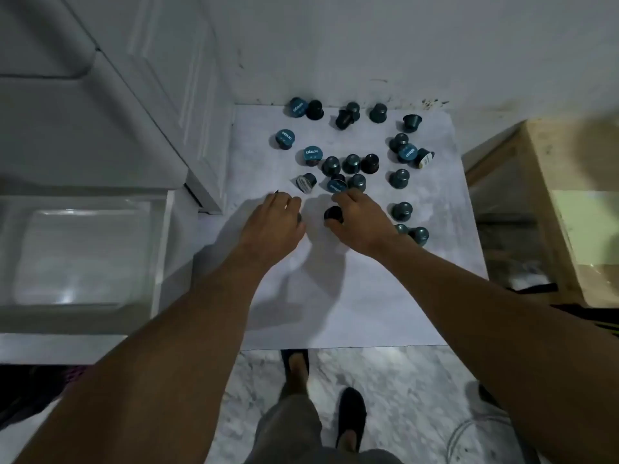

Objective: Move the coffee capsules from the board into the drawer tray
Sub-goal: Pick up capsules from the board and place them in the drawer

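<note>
Several dark teal coffee capsules (351, 163) lie scattered over the far half of a pale board (351, 296). My right hand (360, 222) reaches over the board's middle and pinches a dark capsule (333, 214) between thumb and fingers. My left hand (273, 222) is just to its left, fingers curled downward; a dark capsule edge (300, 218) shows under them. The clear drawer tray (80, 256) sits open at the left, below board level, and looks to hold nothing.
A white cabinet door (174, 95) stands between the tray and the board. A wooden box (569, 209) is to the right of the board. Below are a marble floor (395, 396) and my feet in dark slippers.
</note>
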Demonstrator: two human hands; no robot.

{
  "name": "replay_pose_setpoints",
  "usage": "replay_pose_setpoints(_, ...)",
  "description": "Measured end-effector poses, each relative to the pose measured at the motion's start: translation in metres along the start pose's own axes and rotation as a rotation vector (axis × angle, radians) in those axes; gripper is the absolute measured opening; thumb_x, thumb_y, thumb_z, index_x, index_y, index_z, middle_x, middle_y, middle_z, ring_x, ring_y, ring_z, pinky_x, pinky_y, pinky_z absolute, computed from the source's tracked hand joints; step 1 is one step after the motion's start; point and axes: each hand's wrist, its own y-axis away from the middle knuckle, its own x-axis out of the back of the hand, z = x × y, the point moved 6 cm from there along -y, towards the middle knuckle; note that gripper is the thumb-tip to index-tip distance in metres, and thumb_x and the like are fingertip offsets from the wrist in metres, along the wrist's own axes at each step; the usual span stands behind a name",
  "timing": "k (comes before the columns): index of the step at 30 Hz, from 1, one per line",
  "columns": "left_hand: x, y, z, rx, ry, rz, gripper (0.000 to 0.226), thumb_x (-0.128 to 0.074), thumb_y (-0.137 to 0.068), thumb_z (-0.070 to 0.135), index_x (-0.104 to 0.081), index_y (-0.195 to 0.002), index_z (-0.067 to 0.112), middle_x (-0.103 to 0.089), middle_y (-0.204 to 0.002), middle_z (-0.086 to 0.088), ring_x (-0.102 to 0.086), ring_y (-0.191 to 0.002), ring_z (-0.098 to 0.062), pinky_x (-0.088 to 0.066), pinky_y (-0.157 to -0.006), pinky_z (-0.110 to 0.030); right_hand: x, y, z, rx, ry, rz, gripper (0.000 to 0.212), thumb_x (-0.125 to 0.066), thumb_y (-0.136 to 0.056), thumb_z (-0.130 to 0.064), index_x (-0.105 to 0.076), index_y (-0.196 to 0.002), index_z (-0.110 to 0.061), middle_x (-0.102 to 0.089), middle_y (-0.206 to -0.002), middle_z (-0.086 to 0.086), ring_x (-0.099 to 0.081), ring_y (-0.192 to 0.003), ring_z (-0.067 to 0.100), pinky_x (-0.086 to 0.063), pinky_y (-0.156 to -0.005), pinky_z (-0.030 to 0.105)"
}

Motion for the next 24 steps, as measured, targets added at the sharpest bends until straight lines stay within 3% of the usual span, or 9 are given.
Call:
replay_pose_setpoints(2, -0.007, -0.004, 0.002, -0.11, -0.131, -0.044, 0.015, -0.064, -0.083, 0.018, -0.068, -0.084, 0.004, -0.065, -0.087, -0.012, -0.059, -0.082, -0.028, -0.051, -0.082, -0.042, -0.003, -0.004, 0.001, -0.015, 0.003, -0.007, 0.048, -0.063, -0.086, -0.027, -0.051, -0.126, -0.003, -0.051, -0.125, 0.019, -0.05, -0.113, 0.037, -0.043, -0.093, 0.04)
replay_pose_setpoints(4, -0.019, -0.001, 0.003, -0.19, -0.207, -0.137, 0.021, -0.05, -0.092, 0.02, -0.068, -0.09, 0.009, -0.064, -0.095, -0.008, -0.056, -0.09, -0.027, -0.045, -0.092, -0.042, -0.008, -0.005, 0.002, -0.02, 0.019, -0.028, 0.044, -0.062, -0.087, -0.025, -0.052, -0.123, -0.004, -0.052, -0.123, 0.018, -0.051, -0.11, 0.037, -0.045, -0.089, 0.04)
replay_pose_setpoints(8, -0.027, 0.0, 0.001, -0.239, -0.296, -0.193, 0.025, -0.04, -0.09, 0.003, -0.063, -0.096, 0.011, -0.055, -0.096, -0.007, -0.051, -0.093, -0.028, -0.04, -0.097, -0.04, -0.013, -0.011, 0.004, -0.031, 0.041, -0.053, 0.035, -0.053, -0.091, -0.018, -0.052, -0.123, -0.004, -0.052, -0.118, 0.018, -0.052, -0.105, 0.038, -0.043, -0.083, 0.039)
replay_pose_setpoints(14, -0.026, 0.0, -0.001, -0.177, -0.237, -0.22, 0.019, -0.045, -0.095, 0.012, -0.063, -0.098, 0.011, -0.055, -0.101, -0.006, -0.051, -0.096, -0.024, -0.045, -0.085, -0.036, -0.012, -0.01, 0.002, -0.03, 0.032, -0.044, 0.029, -0.053, -0.091, -0.015, -0.055, -0.117, -0.003, -0.054, -0.115, 0.018, -0.054, -0.101, 0.038, -0.044, -0.081, 0.039)
replay_pose_setpoints(18, -0.006, 0.009, 0.007, -0.163, -0.164, -0.124, 0.014, -0.057, -0.084, 0.004, -0.069, -0.091, 0.007, -0.061, -0.101, -0.008, -0.056, -0.091, -0.028, -0.052, -0.071, -0.035, 0.002, 0.001, -0.004, -0.018, 0.034, -0.021, 0.025, -0.054, -0.09, -0.015, -0.056, -0.112, -0.004, -0.054, -0.112, 0.017, -0.055, -0.096, 0.038, -0.039, -0.073, 0.034)
replay_pose_setpoints(20, 0.011, 0.011, 0.009, -0.082, -0.064, -0.082, 0.028, -0.044, -0.086, 0.004, -0.064, -0.106, 0.004, -0.058, -0.112, -0.011, -0.056, -0.095, -0.029, -0.049, -0.068, -0.032, 0.016, 0.008, -0.009, 0.004, 0.028, 0.009, 0.024, -0.053, -0.089, -0.016, -0.055, -0.11, -0.004, -0.054, -0.112, 0.016, -0.055, -0.094, 0.038, -0.038, -0.071, 0.034)
replay_pose_setpoints(24, 0.068, 0.019, 0.019, 0.174, 0.177, 0.043, 0.019, -0.057, -0.083, 0.003, -0.063, -0.102, 0.004, -0.053, -0.103, -0.018, -0.06, -0.07, -0.035, -0.048, -0.059, -0.036, 0.054, 0.026, -0.026, 0.078, 0.007, 0.107, 0.024, -0.052, -0.088, -0.014, -0.054, -0.111, -0.005, -0.055, -0.11, 0.015, -0.054, -0.094, 0.035, -0.035, -0.069, 0.031)
